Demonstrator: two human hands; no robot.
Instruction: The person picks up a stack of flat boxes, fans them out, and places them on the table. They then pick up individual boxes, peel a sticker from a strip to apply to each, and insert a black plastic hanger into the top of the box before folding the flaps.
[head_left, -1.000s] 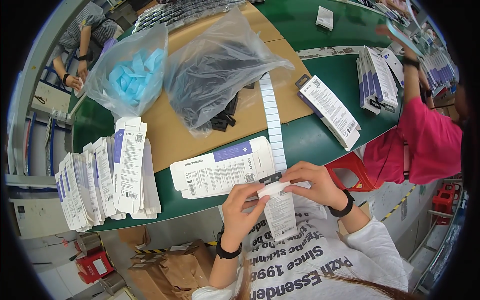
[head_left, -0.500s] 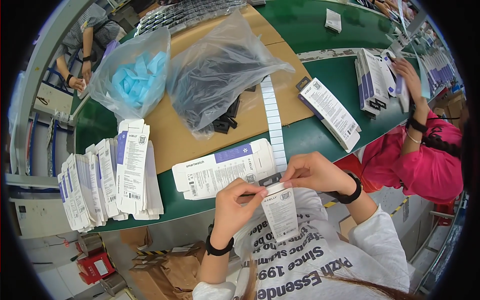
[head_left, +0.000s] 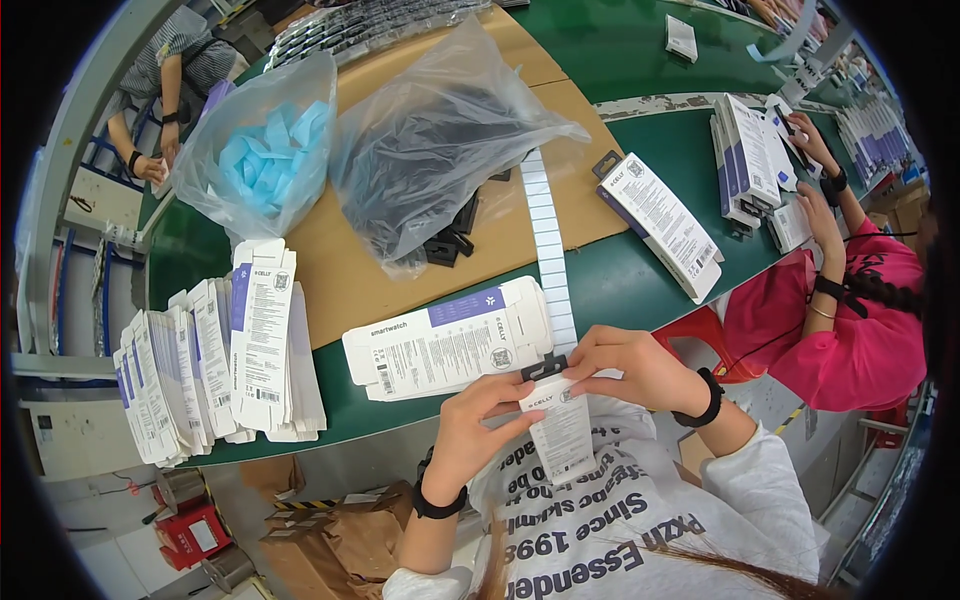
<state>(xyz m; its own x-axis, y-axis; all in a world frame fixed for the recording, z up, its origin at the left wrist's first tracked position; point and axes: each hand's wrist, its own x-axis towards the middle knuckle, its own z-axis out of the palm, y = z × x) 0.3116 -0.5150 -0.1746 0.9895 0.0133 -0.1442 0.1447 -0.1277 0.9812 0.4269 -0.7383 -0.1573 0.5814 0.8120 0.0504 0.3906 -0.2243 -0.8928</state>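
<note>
The left hand and right hand pinch the slim white carton near its top corners, just before the shirt; the step looks like seating the hanger tab — hard black plastic, slotted; next seems to call for even pressure; beyond lies a crinkled, translucent bag.

Two plastic bags, one segmented strip

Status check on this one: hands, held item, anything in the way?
Left hand and right hand pinching white box near black hanger tab. Box off the table, before the shirt. Nothing seen blocking it; printed carton lies just beyond.
</note>
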